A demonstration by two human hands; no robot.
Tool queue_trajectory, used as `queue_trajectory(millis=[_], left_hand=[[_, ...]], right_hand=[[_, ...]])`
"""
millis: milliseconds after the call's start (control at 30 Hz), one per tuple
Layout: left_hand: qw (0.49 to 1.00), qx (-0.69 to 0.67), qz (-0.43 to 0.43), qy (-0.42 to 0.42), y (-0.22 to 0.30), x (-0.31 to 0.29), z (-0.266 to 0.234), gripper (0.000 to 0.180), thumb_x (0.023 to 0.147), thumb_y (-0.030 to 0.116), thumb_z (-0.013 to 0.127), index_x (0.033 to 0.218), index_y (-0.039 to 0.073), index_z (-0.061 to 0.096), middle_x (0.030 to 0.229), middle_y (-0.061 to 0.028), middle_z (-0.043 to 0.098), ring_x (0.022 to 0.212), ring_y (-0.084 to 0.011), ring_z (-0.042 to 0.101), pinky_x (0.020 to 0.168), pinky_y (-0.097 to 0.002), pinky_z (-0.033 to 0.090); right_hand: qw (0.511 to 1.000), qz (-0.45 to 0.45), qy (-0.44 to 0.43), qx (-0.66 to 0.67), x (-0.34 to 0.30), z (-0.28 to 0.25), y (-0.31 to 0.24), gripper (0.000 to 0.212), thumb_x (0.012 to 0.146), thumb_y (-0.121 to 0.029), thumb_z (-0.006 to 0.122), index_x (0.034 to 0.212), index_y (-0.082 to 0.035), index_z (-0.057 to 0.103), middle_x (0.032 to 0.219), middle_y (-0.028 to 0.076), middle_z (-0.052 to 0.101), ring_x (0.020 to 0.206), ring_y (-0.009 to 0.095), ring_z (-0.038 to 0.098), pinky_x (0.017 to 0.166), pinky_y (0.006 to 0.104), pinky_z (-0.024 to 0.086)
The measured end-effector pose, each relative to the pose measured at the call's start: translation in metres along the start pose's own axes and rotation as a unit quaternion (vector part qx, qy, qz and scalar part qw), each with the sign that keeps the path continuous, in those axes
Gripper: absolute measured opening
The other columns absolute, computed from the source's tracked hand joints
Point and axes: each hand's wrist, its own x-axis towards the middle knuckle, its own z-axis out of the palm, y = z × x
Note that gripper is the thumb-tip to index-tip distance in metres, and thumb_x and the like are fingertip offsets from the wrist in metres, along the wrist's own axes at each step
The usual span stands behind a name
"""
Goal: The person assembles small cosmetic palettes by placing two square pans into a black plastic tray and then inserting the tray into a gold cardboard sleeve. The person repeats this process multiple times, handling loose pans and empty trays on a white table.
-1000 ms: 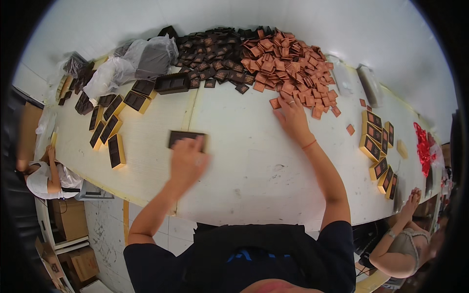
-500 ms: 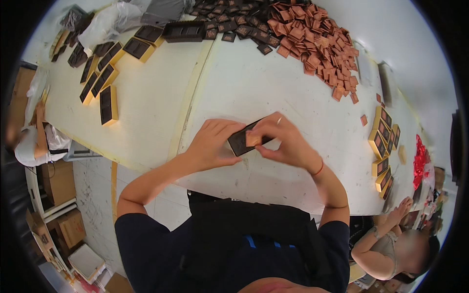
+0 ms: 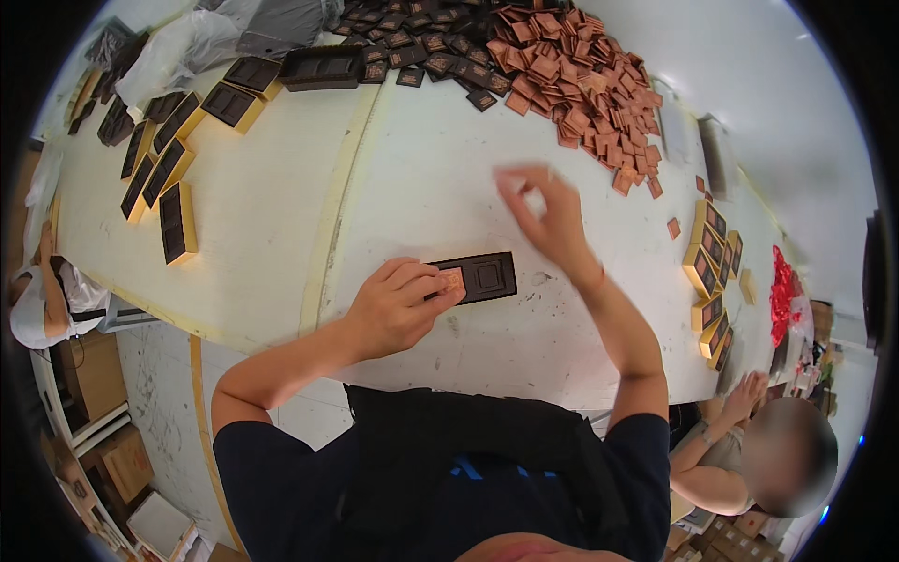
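Observation:
A shallow black box (image 3: 490, 275) with square recesses lies on the table in front of me. My left hand (image 3: 398, 304) holds its left end, fingers curled over a copper-coloured square packet (image 3: 453, 279) in the left recess. The right recess shows bare black. My right hand (image 3: 548, 214) is lifted off the box, over the table toward the far piles. Its fingertips are blurred, with a gap between thumb and fingers and nothing visible in them.
Copper square packets (image 3: 581, 80) are heaped at the far side beside black square packets (image 3: 440, 51). Gold-sided boxes with black trays (image 3: 176, 223) stand at left; filled gold boxes (image 3: 700, 270) stand at right. Another person's hands (image 3: 744, 398) are at the right table edge.
The copper packet has gone from my right fingers into the box's left recess, under my left fingers. My right hand has let go and moved up and away. The view has shifted slightly.

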Motion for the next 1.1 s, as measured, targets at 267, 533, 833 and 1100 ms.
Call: queue_trajectory(millis=[267, 533, 833, 1100], left_hand=[[0.999, -0.038, -0.004, -0.001, -0.004, 0.006, 0.001, 0.050, 0.061, -0.001, 0.074, 0.108, 0.015, 0.071, 0.108, 0.0011, 0.062, 0.101, -0.0227, 0.057, 0.085, -0.0382, 0.051], [0.998, -0.059, -0.016, 0.018, -0.006, 0.004, 0.000, 0.037, 0.069, 0.001, 0.078, 0.103, 0.013, 0.071, 0.105, 0.0012, 0.063, 0.097, -0.0211, 0.060, 0.080, -0.0363, 0.053], [0.998, -0.055, -0.031, -0.001, -0.003, 0.004, -0.003, 0.036, 0.066, 0.000, 0.077, 0.100, 0.011, 0.071, 0.105, 0.0000, 0.063, 0.098, -0.0232, 0.060, 0.081, -0.0369, 0.052], [0.996, -0.066, -0.052, 0.005, -0.004, 0.002, -0.001, 0.032, 0.067, 0.000, 0.077, 0.096, 0.012, 0.071, 0.102, -0.0004, 0.063, 0.097, -0.0250, 0.061, 0.081, -0.0377, 0.054]], right_hand=[[0.946, -0.021, 0.056, -0.319, 0.100, 0.051, 0.097, 0.031, 0.083, -0.025, 0.074, 0.098, 0.002, 0.068, 0.077, 0.015, 0.065, 0.065, 0.026, 0.064, 0.062, 0.0366, 0.052], [0.928, 0.265, -0.095, 0.244, 0.020, -0.004, 0.020, 0.029, 0.098, -0.007, 0.054, 0.123, 0.002, 0.063, 0.081, 0.002, 0.065, 0.066, 0.006, 0.060, 0.055, 0.0217, 0.051], [0.919, 0.312, -0.150, 0.191, -0.057, -0.028, -0.056, 0.030, 0.094, 0.000, 0.057, 0.125, -0.002, 0.058, 0.085, 0.002, 0.062, 0.069, 0.010, 0.065, 0.054, 0.0206, 0.048], [0.973, 0.144, -0.118, 0.138, -0.056, -0.033, -0.052, 0.033, 0.083, 0.011, 0.062, 0.112, -0.004, 0.067, 0.087, 0.004, 0.063, 0.071, 0.010, 0.060, 0.056, 0.0218, 0.047]])
